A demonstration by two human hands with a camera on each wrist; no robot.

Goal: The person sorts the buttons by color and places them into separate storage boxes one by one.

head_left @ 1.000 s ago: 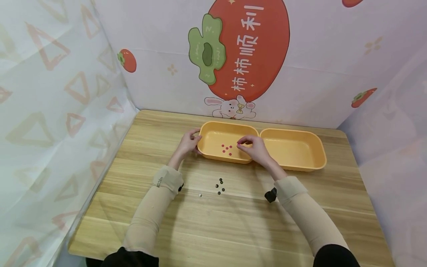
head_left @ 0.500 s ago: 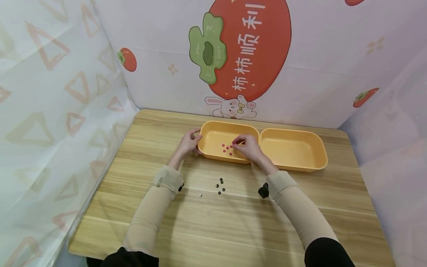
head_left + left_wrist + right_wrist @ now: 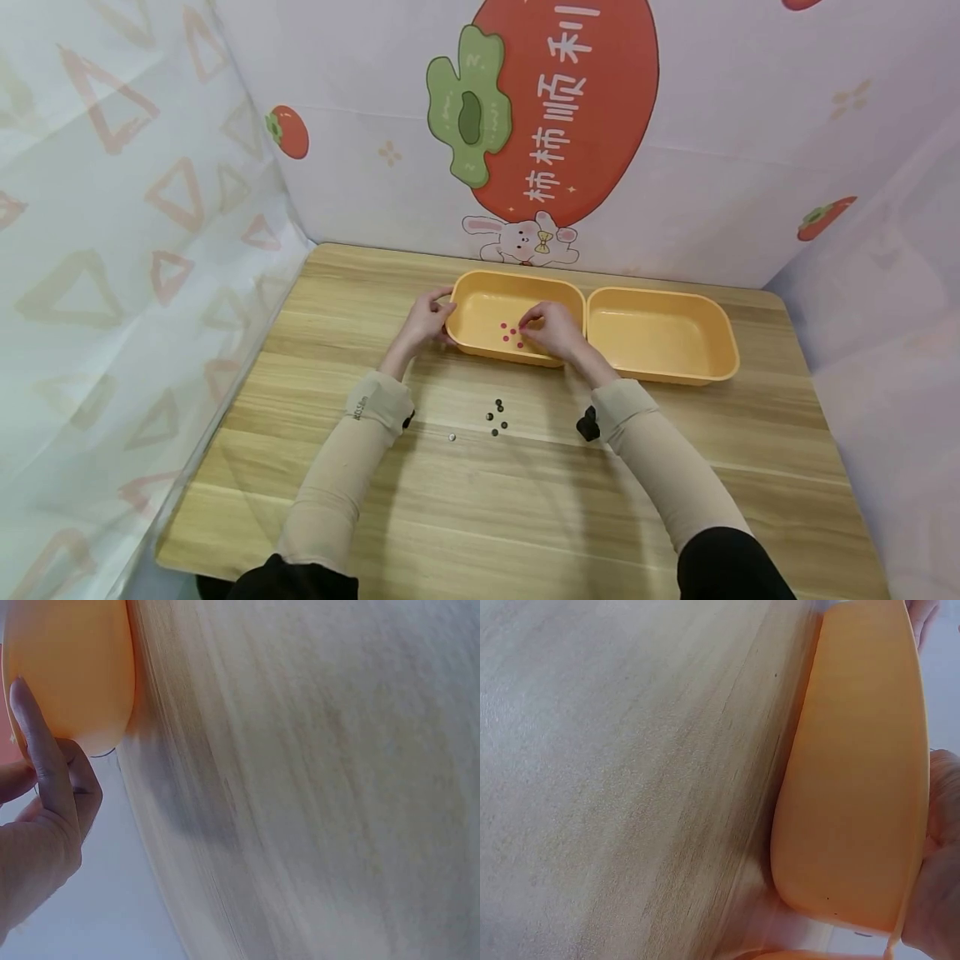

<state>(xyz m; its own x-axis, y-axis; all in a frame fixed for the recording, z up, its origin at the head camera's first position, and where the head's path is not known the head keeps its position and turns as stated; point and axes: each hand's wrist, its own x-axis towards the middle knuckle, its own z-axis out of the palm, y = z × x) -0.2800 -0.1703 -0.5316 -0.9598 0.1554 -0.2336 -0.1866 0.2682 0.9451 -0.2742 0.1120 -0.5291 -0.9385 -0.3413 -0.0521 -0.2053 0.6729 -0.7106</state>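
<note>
My left hand point(image 3: 426, 321) grips the left end of a yellow plastic box point(image 3: 480, 287), thumb at the rim and fingers along the outer wall. In the left wrist view one finger point(image 3: 46, 761) lies straight up the side of it. My right hand point(image 3: 557, 330) reaches over the near right part of the same box. Its thumb and fingertips come together low inside, pinching a small pink disc now hidden by the fingers. Several similar pink discs point(image 3: 513, 332) lie on the box floor just left of these fingertips. The right wrist view shows mainly the outer box wall point(image 3: 847, 772).
A second yellow box point(image 3: 660, 333) stands against the right end of the first. Several small dark round pieces point(image 3: 495, 417) lie on the wooden table point(image 3: 480, 517) in front, with one silvery piece point(image 3: 452, 437) to their left. A printed cloth point(image 3: 360, 192) hangs behind.
My right hand has moved left and down into the box, bringing the pinched pink disc to the others. My left hand keeps its grip on the box end.
</note>
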